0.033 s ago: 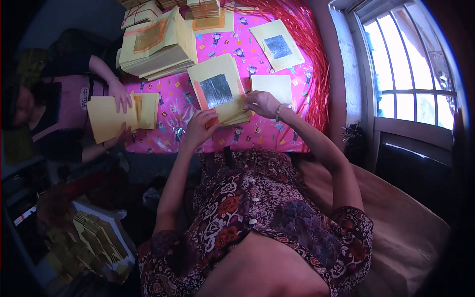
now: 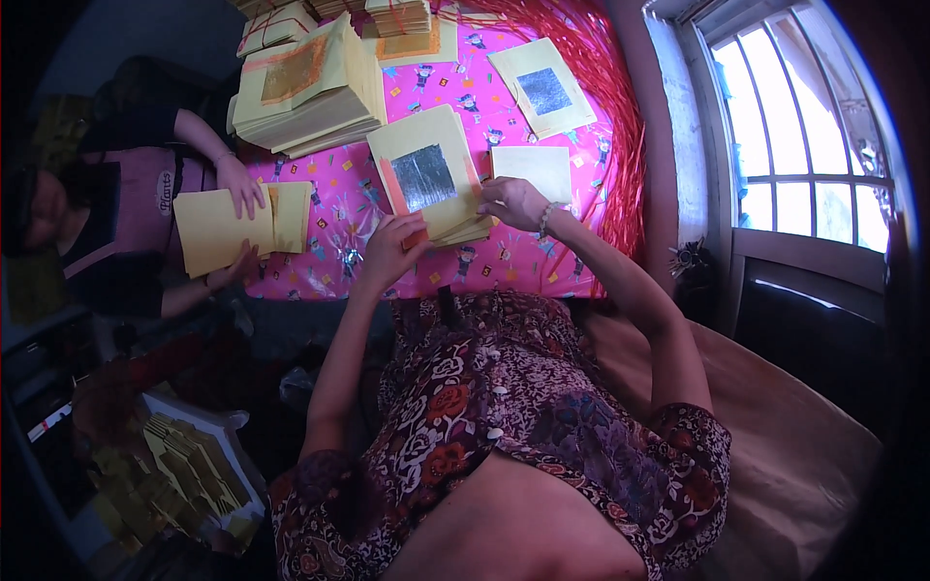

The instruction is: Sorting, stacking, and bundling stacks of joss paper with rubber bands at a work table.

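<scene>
A small stack of pale yellow joss paper [image 2: 438,131] lies slightly tilted on the table in front of me. Its top sheet bears a silver foil square [image 2: 423,178] with orange bands at the sides. My left hand [image 2: 395,245] grips the near left corner, fingers curled on the orange band. At the right edge, my right hand [image 2: 516,204] has its thumb and fingers pinched on the paper. The lower sheets fan out a little between my hands. Just beyond my right hand rests a plain pale sheet pile [image 2: 538,169].
Another silver-foil sheet [image 2: 542,92] lies at the far right. A tall stack [image 2: 310,107] and tied bundles [image 2: 276,27] stand at the back left. Red plastic strips [image 2: 620,184] hang along the right edge. A co-worker's hands [image 2: 238,186] hold yellow sheets [image 2: 208,228] on the left.
The co-worker's hand and the yellow sheet under it have shifted very slightly. My hands and the paper they hold stay in place.
</scene>
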`<state>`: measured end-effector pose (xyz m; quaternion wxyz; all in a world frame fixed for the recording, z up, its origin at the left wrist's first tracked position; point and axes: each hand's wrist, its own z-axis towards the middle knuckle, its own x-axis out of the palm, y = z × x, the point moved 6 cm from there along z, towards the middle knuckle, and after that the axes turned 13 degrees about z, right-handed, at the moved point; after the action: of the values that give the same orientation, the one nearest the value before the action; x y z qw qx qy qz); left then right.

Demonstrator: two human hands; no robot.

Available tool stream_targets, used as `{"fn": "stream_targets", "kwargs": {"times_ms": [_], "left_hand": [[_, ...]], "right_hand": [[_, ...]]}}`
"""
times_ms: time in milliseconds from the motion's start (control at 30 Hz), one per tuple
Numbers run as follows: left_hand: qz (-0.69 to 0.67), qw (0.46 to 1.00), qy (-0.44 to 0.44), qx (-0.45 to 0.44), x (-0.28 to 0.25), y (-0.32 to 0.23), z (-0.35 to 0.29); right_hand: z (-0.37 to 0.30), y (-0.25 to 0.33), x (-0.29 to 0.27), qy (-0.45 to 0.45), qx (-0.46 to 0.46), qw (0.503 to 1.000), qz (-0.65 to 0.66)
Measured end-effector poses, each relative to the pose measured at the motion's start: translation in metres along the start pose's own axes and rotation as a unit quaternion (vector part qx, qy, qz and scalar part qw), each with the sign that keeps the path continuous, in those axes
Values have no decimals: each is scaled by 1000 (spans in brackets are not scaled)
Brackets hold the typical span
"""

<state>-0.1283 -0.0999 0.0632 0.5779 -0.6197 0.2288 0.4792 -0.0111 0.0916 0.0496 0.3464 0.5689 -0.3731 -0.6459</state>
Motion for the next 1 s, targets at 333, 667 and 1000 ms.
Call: {"fn": "stream_targets", "kwargs": {"times_ms": [333, 667, 1000], "left_hand": [[-31, 999, 17, -24, 5, 11, 1], [-119, 993, 18, -14, 9, 27, 12], [-209, 975, 61, -46, 21, 38, 13]], "right_hand": [[1, -2, -2, -8, -6, 999, 30], [5, -10, -4, 6, 28, 999, 41], [5, -15, -3, 17, 35, 998, 56]]}}
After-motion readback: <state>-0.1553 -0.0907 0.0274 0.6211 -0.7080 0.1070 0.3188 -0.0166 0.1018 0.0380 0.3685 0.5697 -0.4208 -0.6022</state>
